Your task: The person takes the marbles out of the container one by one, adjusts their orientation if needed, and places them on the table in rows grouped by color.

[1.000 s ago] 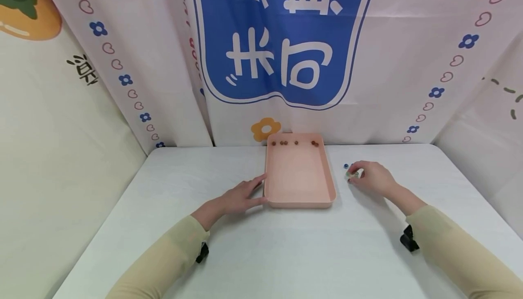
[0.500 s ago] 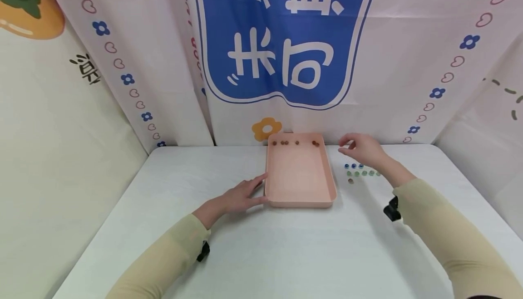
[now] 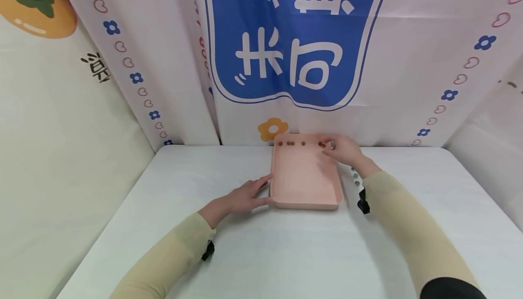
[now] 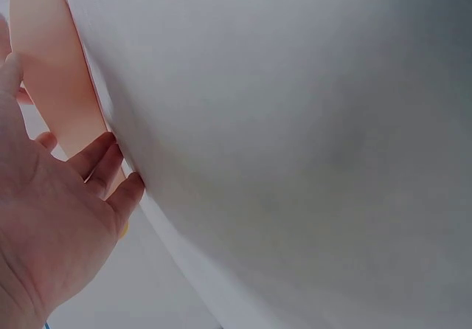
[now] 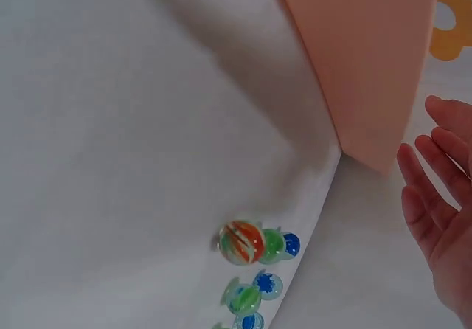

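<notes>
A shallow pink tray point(image 3: 304, 176) lies on the white table against the backdrop, with several brownish marbles point(image 3: 303, 144) along its far end. My left hand point(image 3: 245, 197) touches the tray's left side with spread fingers; the left wrist view shows those fingertips along the wall point(image 4: 59, 78). Over the tray's far right corner is my right hand point(image 3: 345, 150), index finger and thumb bent toward a pair of marbles point(image 3: 320, 144) with a gap between their tips. Right of the tray, an orange-swirled marble point(image 5: 241, 242) sits beside green marbles point(image 5: 243, 298) and blue marbles point(image 5: 267, 285).
A printed cloth backdrop point(image 3: 241, 122) hangs right behind the tray. The right forearm hides most of the marbles on the table in the head view. White table surface point(image 3: 261, 253) extends in front of the tray.
My right hand has risen from the marbles on the table and moved left over the tray's far right corner. My left hand stays at the tray's side. The head view has shifted slightly.
</notes>
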The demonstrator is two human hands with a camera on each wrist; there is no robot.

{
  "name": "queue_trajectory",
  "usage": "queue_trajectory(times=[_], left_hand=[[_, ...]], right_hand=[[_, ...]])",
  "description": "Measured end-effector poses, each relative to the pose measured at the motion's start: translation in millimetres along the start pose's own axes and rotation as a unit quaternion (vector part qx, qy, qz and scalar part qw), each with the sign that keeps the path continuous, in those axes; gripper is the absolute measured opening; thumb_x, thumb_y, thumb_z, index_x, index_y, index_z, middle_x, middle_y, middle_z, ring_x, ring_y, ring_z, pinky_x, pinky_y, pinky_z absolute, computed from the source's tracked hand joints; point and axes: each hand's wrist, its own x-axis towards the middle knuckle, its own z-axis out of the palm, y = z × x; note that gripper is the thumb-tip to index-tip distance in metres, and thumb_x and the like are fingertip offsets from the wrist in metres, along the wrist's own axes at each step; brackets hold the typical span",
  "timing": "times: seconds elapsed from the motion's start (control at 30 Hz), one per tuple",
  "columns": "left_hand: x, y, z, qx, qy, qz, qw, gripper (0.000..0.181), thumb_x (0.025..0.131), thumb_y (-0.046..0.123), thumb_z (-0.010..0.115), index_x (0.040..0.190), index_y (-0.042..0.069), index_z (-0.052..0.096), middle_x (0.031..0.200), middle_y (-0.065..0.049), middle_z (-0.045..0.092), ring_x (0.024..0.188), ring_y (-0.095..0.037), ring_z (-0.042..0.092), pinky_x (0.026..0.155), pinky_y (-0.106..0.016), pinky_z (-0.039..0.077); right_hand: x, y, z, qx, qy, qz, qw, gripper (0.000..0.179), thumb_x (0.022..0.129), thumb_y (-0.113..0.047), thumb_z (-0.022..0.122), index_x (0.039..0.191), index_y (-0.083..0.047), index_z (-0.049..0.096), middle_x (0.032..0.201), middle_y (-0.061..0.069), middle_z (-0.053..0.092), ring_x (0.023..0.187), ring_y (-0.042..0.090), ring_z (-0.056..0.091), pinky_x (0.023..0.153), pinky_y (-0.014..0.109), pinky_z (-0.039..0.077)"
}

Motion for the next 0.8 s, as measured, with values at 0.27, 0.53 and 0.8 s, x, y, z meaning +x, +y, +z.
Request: queue_trajectory(times=[0.27,0.53,0.8], left_hand=[[0.1,0.6,0.2,-0.005,0.002,0.001,1.0000,0.082,0.092,0.061,0.053,0.157,0.032,0.013,0.159,-0.001,0.024,0.144,-0.029,0.020,0.111,-0.052,0.022],[0.9,-0.6,1.0,0.003,0.003,0.004,1.0000,0.082,0.092,0.062,0.053,0.157,0.033,0.012,0.159,0.001,0.022,0.145,-0.027,0.019,0.113,-0.049,0.021],[0.0,1.8,0.4,0.005,0.006,0.011,0.9999,0.080,0.093,0.059,0.054,0.157,0.031,0.013,0.159,0.000,0.023,0.144,-0.025,0.022,0.112,-0.049,0.022]], right_hand=[[19.3,3,7,-0.037,-0.013,-0.004,0.9992,0.038,0.093,-0.018,0.064,0.127,-0.002,0.063,0.123,0.018,0.062,0.110,0.034,0.056,0.094,0.052,0.043],[31.3,16,21,-0.064,-0.010,-0.033,0.9973,0.030,0.095,-0.017,0.059,0.121,-0.004,0.064,0.106,0.015,0.064,0.091,0.029,0.055,0.085,0.046,0.046],[38.2,22,27,-0.088,0.001,-0.051,0.9948,0.019,0.091,-0.007,0.060,0.109,-0.001,0.066,0.098,0.014,0.064,0.085,0.028,0.057,0.080,0.044,0.048]])
